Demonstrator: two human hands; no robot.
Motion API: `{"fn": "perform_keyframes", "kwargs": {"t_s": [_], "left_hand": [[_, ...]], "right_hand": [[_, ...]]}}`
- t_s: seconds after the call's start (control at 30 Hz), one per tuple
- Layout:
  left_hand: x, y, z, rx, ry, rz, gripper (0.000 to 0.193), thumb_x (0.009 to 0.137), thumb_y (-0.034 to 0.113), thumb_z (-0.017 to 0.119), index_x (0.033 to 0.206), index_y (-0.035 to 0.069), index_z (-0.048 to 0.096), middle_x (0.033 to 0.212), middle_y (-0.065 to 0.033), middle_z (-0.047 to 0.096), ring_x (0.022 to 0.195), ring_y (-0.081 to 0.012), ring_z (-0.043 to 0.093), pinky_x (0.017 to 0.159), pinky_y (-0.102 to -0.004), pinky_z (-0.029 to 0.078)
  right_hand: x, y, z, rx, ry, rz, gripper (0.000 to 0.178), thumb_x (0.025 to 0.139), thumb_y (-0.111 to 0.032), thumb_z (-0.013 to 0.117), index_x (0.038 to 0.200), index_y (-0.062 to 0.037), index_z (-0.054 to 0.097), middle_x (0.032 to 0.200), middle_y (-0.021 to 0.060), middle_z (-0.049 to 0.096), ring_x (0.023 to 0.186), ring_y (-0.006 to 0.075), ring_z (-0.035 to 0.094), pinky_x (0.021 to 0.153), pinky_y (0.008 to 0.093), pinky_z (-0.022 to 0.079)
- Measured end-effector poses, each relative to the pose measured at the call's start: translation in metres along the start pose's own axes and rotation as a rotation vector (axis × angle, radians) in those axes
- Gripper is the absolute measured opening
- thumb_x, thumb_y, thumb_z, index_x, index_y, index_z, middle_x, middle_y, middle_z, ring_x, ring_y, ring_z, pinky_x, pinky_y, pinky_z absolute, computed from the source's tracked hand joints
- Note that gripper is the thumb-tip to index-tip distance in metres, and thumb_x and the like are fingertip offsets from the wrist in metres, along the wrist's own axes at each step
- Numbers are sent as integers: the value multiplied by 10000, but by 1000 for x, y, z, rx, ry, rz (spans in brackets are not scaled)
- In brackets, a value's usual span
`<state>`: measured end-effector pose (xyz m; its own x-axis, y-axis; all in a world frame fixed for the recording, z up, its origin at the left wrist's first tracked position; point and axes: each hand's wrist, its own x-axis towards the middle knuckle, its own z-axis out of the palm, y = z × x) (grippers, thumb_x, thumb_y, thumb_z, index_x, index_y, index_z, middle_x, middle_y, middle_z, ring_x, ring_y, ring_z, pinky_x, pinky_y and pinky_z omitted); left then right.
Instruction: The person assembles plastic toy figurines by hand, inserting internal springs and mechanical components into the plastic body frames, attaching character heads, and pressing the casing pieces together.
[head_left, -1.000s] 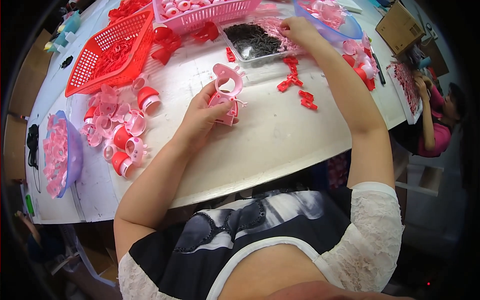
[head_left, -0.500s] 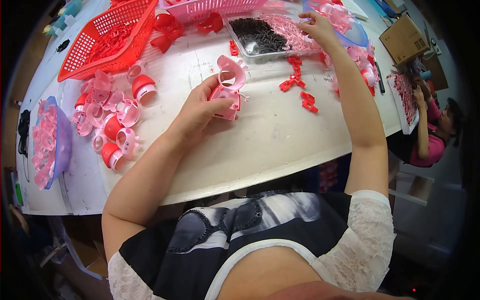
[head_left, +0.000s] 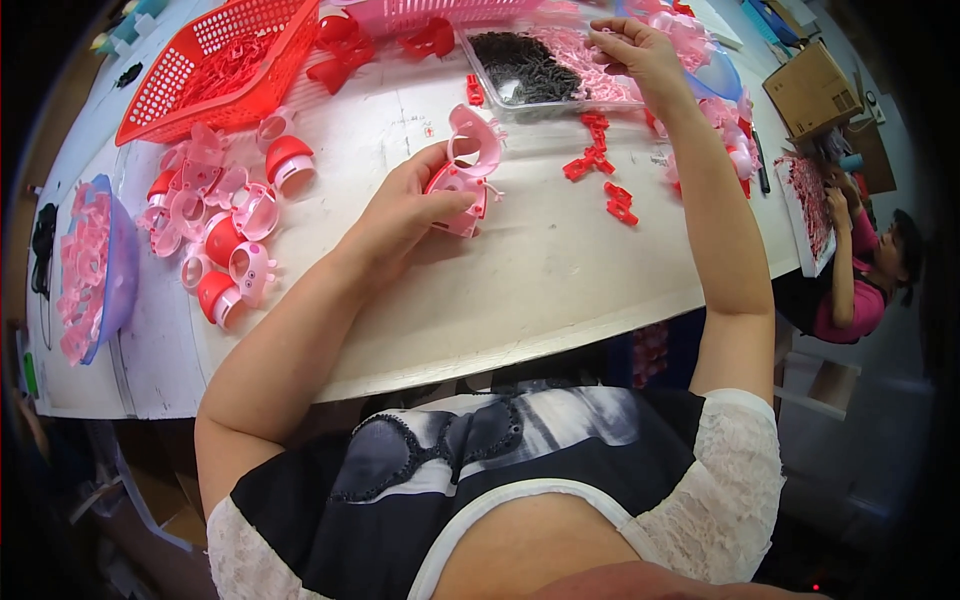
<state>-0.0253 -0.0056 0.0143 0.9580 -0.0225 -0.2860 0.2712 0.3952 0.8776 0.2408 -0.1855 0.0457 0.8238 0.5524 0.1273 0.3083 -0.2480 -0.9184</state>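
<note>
My left hand (head_left: 415, 195) is closed round a pink and red plastic toy figure shell (head_left: 462, 195), with its ring-shaped pink head part standing up above the thumb. A small pink arm sticks out at the figure's right side. My right hand (head_left: 648, 62) hovers at the far right over a clear tray (head_left: 545, 106). Its thumb and forefinger are pinched together; whatever is between them is too small to make out. Beneath and beside that hand lie small pink pieces (head_left: 570, 52), with small black pieces (head_left: 520, 68) in the tray's left part.
Several red joint pieces (head_left: 590, 150) lie right of centre. Pink and red shells (head_left: 215, 215) are heaped at left, near a blue bowl (head_left: 122, 260) and a red basket (head_left: 150, 110). A pink basket (head_left: 410, 12) stands behind. A co-worker (head_left: 860, 270) handles red pieces at far right.
The view has shifted slightly. My right hand has turned a little, its thumb and forefinger now pinched above the tray. My left hand still holds the figure shell.
</note>
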Motion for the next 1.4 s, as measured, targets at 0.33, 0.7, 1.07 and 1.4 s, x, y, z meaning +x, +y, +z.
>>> {"fn": "perform_keyframes", "kwargs": {"t_s": [0.33, 0.7, 1.07, 1.4], "left_hand": [[3, -3, -4, 63, -15, 21, 637, 765, 115, 628, 1318, 61, 317, 972, -51, 559, 863, -114, 571, 750, -283, 514], [7, -9, -12, 48, -63, 41, 642, 720, 48, 597, 1306, 33, 334, 948, -45, 546, 832, -99, 562, 756, -267, 511], [7, -10, -10, 31, -77, 56, 606, 719, 43, 586, 1285, 18, 369, 920, -52, 558, 776, -99, 560, 727, -271, 516], [7, -8, -15, 18, -39, -2, 499, 742, 49, 626, 1205, 11, 442, 932, -86, 573, 784, -135, 585, 712, -268, 502]], "right_hand": [[-60, -51, 58, 134, -329, 91, 151, 820, -150, 625, 907, -100, 513, 808, 51, 628, 624, 60, 591, 581, 207, 497], [-85, -61, 64, 245, -552, 60, 202, 786, -89, 631, 964, -26, 559, 939, 36, 573, 924, 120, 554, 830, 290, 461], [-85, -53, 67, -85, -346, -245, 127, 824, -111, 610, 918, -31, 637, 830, 27, 632, 720, 77, 561, 646, 203, 460], [-70, -81, 99, 53, -519, 82, 133, 815, -65, 614, 927, 3, 590, 731, 41, 614, 575, 80, 573, 522, 194, 474]]}}
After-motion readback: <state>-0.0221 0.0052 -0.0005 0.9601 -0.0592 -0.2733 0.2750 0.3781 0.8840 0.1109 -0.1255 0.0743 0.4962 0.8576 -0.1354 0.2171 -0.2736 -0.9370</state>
